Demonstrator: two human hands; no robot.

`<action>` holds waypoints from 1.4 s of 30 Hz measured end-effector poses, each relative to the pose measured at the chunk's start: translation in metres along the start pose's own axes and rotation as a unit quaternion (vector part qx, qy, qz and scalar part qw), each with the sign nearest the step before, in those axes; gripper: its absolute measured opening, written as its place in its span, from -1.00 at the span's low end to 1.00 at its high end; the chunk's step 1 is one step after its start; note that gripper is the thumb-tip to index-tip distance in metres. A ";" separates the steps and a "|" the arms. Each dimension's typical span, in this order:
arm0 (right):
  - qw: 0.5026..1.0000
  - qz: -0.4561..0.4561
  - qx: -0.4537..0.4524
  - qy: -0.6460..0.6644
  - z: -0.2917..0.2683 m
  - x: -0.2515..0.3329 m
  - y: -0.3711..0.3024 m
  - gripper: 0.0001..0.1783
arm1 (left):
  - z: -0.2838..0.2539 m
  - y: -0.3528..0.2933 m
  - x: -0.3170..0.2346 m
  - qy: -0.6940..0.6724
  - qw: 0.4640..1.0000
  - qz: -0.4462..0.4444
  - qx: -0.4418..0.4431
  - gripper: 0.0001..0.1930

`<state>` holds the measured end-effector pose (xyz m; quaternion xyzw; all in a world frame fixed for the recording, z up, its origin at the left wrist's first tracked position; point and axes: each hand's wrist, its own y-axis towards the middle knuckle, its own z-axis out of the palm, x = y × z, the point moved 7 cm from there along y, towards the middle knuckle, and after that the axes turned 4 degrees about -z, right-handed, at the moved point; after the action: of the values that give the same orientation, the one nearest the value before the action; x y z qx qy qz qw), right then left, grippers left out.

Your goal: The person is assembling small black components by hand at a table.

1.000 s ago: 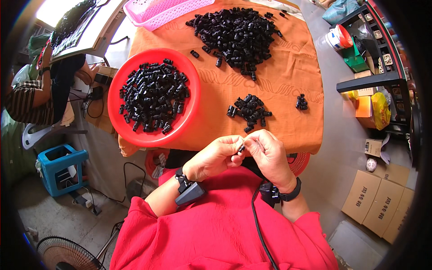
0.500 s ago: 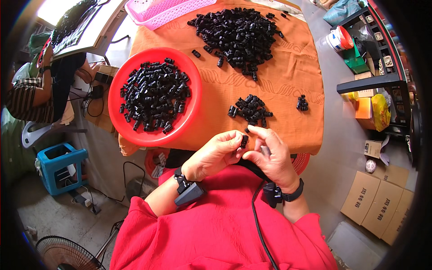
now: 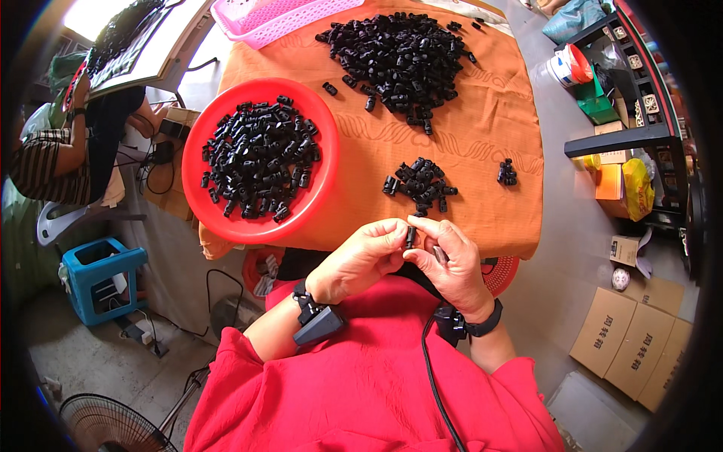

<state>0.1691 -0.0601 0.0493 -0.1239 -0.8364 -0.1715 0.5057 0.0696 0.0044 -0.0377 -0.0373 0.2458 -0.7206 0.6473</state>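
Observation:
Just off the table's near edge, my left hand [image 3: 360, 258] pinches a small black plastic part [image 3: 410, 237] between thumb and fingers. The index finger and thumb of my right hand [image 3: 458, 273] close on the same part from its other side. A small dark piece [image 3: 440, 255] shows among the right hand's curled fingers; its kind cannot be made out. Right beyond the hands lies a small pile of similar black parts [image 3: 420, 184]. Farther right sits a little cluster of them [image 3: 507, 172]. A red basin [image 3: 328, 151] at the left holds many more.
A big heap of black parts [image 3: 395, 64] covers the far side of the orange tablecloth [image 3: 354, 162], near a pink basket [image 3: 294, 16]. A blue stool [image 3: 102, 275] and another person's arm [image 3: 64, 160] are at left. Cardboard boxes [image 3: 629, 339] and a dark shelf [image 3: 617, 142] stand right.
My right index finger and thumb have drawn in closer to the black part held by my left hand. The dark piece in my right fingers now shows. The piles look the same.

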 end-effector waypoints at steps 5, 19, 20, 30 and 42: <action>1.000 -0.005 0.005 0.001 0.002 0.001 0.001 -0.52 | -0.002 0.001 0.000 -0.012 1.000 0.006 0.011 -0.76; 0.998 0.065 -0.017 -0.001 -0.017 0.001 0.003 -0.66 | 0.013 -0.006 -0.010 0.053 0.998 0.043 -0.012 -0.74; 0.995 0.101 -0.012 -0.018 -0.018 -0.002 0.002 -0.69 | 0.014 -0.007 -0.010 0.053 0.998 0.043 -0.011 -0.74; 0.983 0.040 -0.069 -0.168 -0.002 0.004 0.005 -0.79 | 0.016 -0.004 -0.009 0.053 0.995 0.074 -0.029 -0.75; 0.971 0.009 -0.069 -0.227 0.003 0.010 0.008 -0.72 | 0.014 -0.003 -0.005 0.039 0.996 0.078 -0.023 -0.75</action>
<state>0.1649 -0.0516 0.0583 -0.2013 -0.9143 -0.1919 0.2945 0.0727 0.0051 -0.0233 -0.0044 0.2895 -0.6627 0.6907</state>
